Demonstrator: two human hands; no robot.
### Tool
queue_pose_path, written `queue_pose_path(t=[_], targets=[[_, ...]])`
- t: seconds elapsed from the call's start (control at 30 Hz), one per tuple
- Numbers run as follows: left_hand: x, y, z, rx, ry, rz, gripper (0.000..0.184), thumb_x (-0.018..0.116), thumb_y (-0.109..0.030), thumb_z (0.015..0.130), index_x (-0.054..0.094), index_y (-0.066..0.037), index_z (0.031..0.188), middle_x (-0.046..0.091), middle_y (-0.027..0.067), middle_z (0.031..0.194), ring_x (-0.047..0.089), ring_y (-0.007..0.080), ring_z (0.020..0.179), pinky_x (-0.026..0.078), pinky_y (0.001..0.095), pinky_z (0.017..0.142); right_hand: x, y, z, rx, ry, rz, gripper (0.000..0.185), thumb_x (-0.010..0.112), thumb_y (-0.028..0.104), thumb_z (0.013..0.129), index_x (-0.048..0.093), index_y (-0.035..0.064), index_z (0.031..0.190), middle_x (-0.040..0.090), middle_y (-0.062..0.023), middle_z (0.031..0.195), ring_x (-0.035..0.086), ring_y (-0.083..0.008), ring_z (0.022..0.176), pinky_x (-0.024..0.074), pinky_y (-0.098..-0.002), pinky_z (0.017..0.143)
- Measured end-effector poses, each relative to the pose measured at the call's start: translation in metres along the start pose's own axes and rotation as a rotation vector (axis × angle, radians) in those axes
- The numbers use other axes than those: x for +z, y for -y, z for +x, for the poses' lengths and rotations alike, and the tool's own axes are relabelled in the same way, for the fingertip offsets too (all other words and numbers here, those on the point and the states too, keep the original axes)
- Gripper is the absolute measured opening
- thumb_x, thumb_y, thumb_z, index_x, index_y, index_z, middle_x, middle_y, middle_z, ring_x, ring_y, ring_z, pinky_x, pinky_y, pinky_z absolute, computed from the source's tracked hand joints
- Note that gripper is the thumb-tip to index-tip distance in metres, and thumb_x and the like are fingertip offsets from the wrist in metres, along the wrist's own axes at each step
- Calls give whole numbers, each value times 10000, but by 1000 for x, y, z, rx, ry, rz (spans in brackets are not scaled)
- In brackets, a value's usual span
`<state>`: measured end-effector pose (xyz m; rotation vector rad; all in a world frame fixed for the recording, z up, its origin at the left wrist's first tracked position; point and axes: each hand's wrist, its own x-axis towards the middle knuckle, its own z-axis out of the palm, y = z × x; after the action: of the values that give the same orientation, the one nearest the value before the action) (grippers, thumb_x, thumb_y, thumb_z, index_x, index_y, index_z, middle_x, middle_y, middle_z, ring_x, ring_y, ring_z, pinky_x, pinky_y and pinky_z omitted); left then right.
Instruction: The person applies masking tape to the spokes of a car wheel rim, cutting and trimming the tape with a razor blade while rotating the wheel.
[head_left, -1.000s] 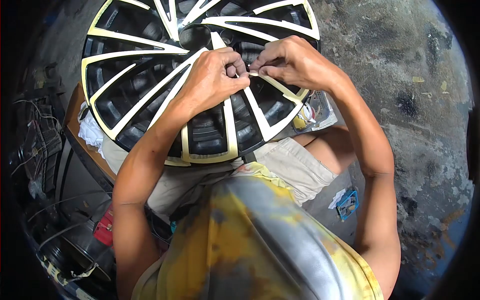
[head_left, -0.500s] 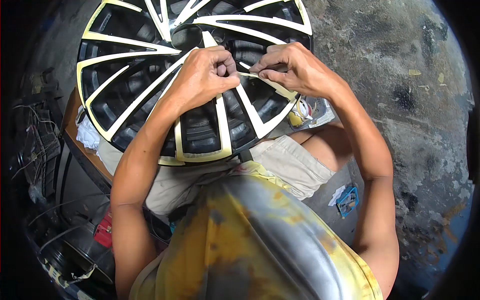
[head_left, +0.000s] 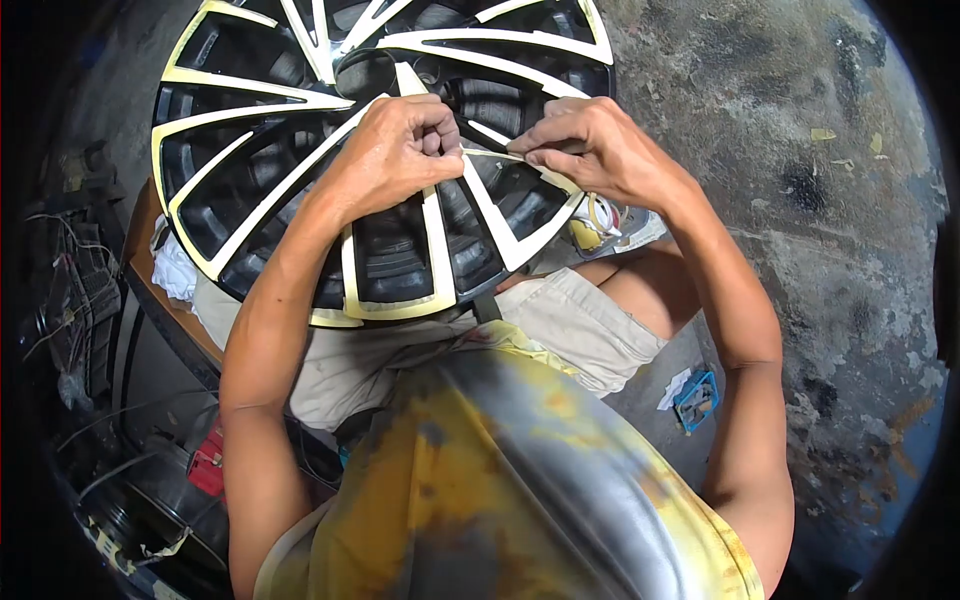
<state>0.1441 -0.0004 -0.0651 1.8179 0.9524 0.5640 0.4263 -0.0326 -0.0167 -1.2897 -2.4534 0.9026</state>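
Head — left hand, right hand, strip between, wheel, floor marks illegible

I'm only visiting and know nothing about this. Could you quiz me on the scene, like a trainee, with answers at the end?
1. Multiple choice: What are the person's two hands working over?
A) A wooden stool
B) A black wheel with pale strips along its spokes
C) A glass bowl

2. True or false: The left hand and the right hand are clasped together.

3. Fill in the blank: The small container on the floor near the person's right elbow is coloured ____.

Key: 1. B; 2. False, there is a gap between them; 3. blue.
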Motion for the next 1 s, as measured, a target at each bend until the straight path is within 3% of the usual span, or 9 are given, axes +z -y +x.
queue_pose_path(t=[0.13, 0.37, 0.6, 0.7, 0.8, 1.0], targets=[[-1, 3, 1, 18, 20, 12, 204, 771, -157, 766, 705, 33, 798, 544, 30, 671, 482, 101, 626, 412, 308, 579, 0, 0, -4, 29, -25, 36, 225, 788, 124, 976, 837, 46, 1182, 771, -158, 934, 739, -361, 892, 580, -427, 821], [-1, 6, 1, 27, 51, -16, 178, 767, -140, 778, 701, 23, 801, 561, 21, 683, 483, 89, 636, 409, 299, 582, -1, 11, -31, 61, -85, -44, 302, 744, 159, 1015, 781, 38, 1289, 774, -167, 1111, 750, -360, 1004, 602, -441, 895], [8, 5, -7, -26, 61, -275, 146, 759, -120, 834, 721, 11, 886, 663, -2, 873, 524, 57, 697, 419, 261, 613, 0, 15, -49, 90, -199, -15, 301, 738, 142, 1002, 792, 47, 1283, 781, -166, 1080, 744, -361, 971, 596, -445, 893], [8, 3, -9, -48, 68, -238, 141, 756, -110, 840, 718, 13, 899, 649, -16, 859, 515, 55, 694, 424, 253, 622, 2, 8, -51, 32, -220, -46, 290, 743, 153, 1002, 803, 51, 1267, 788, -161, 1059, 740, -353, 956, 589, -449, 890], [8, 3, -11, -30, 88, -140, 61, 724, -57, 903, 708, 1, 906, 694, 4, 992, 550, 23, 745, 451, 221, 683, 2, 6, -49, 15, -206, -45, 289, 747, 164, 1003, 817, 72, 1267, 790, -155, 1044, 733, -341, 939, 580, -449, 878], [15, 0, -20, -34, 22, -150, 63, 725, -63, 907, 707, -7, 930, 682, -7, 989, 515, 19, 742, 428, 215, 682, 0, 5, -46, 29, -165, -35, 295, 746, 174, 1006, 834, 122, 1282, 767, -142, 981, 695, -325, 881, 549, -456, 834]])
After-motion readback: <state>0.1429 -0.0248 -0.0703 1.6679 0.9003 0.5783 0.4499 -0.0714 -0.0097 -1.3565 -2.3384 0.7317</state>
